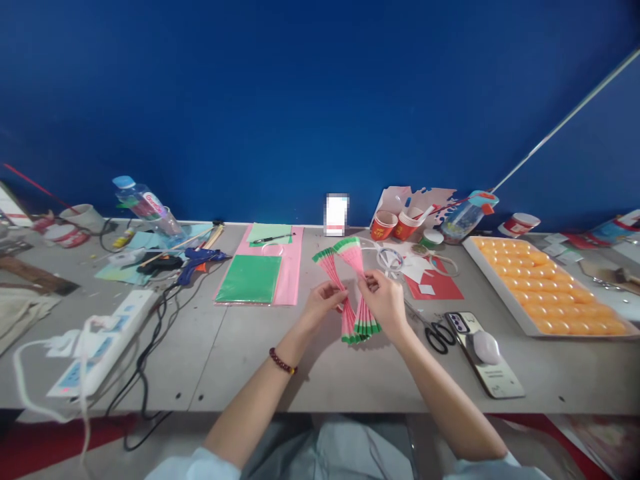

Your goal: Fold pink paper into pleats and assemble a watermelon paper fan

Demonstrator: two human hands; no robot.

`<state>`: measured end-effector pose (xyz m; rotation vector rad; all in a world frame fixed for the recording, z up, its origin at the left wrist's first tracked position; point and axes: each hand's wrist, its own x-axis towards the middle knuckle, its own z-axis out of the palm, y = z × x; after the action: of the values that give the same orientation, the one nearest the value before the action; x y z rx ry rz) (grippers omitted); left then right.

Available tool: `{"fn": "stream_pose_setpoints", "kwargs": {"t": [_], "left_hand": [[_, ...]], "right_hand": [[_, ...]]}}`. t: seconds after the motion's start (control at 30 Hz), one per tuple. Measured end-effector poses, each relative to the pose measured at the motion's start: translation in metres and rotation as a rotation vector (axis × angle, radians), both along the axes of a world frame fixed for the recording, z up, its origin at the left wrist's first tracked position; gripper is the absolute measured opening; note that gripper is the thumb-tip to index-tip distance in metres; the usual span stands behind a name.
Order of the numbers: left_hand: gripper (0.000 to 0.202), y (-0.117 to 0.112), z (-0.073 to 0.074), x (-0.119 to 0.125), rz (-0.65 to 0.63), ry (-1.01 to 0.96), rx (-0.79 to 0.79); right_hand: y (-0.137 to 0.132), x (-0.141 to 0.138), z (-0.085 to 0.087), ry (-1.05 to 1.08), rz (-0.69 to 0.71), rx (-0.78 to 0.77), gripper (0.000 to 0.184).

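Over the middle of the grey worktop (240, 353) I hold a pleated pink paper fan (350, 257) with green edges, pinched at its waist so that it spreads out above and below my fingers. My left hand (323, 303) is closed on it from the left with thumb and fingertips, and my right hand (385, 303) grips it from the right, close beside. Black-handled scissors (437, 333) and a phone (483, 360) lie just right of my right hand, a tray of orange balls (550, 287) lies beyond them, and a green sheet (249, 279) lies off to the left.
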<state>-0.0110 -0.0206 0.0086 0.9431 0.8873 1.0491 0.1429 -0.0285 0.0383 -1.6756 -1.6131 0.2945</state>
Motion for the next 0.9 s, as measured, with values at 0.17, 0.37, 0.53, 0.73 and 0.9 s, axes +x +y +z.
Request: {"fn": "stream_pose_setpoints", "kwargs": {"t": [0.17, 0.37, 0.53, 0.73, 0.9], "left_hand": [[0.033, 0.000, -0.003, 0.000, -0.047, 0.019, 0.013], [0.037, 0.002, -0.002, 0.001, -0.025, 0.023, 0.013], [0.034, 0.001, -0.003, 0.001, -0.014, 0.040, 0.046], [0.030, 0.001, -0.006, 0.000, 0.008, 0.029, 0.040], [0.037, 0.002, -0.005, -0.001, -0.020, -0.024, -0.023]], "right_hand": [[0.003, 0.002, 0.003, -0.128, -0.057, 0.019, 0.017], [-0.002, -0.009, -0.003, -0.251, -0.030, -0.003, 0.019], [-0.002, -0.006, -0.005, -0.344, -0.034, -0.006, 0.020], [-0.003, 0.001, 0.001, -0.357, -0.063, 0.014, 0.018], [0.001, 0.005, 0.003, -0.266, -0.050, -0.054, 0.017]]}}
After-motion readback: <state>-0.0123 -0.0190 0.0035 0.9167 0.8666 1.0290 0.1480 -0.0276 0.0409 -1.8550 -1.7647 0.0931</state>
